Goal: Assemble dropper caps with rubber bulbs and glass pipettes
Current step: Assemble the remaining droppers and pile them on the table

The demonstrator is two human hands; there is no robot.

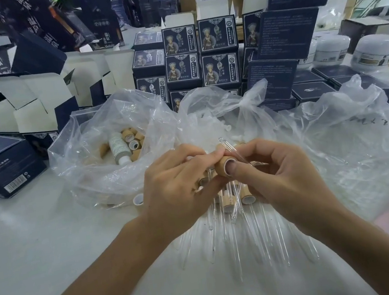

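My left hand [181,182] pinches the cap [224,165] above the table [51,244]; my right hand [285,174] thumbs its opening, gripping a pipette [233,149]. Hard pressing could snap the glass.

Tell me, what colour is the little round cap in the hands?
Light tan cap, like wood; head view.

Both bare forearms come up from the bottom corners and the hands meet right in the middle, knuckles almost touching, over the white table's near-center. Left hand [181,182] is palm-down with fingers curled in, fingertips pinching toward the right one. Right hand [280,172] is curled too, thumb [234,168] pointing left with its tip pressed into the open end of what it's gripping, wrist bent a bit inward.
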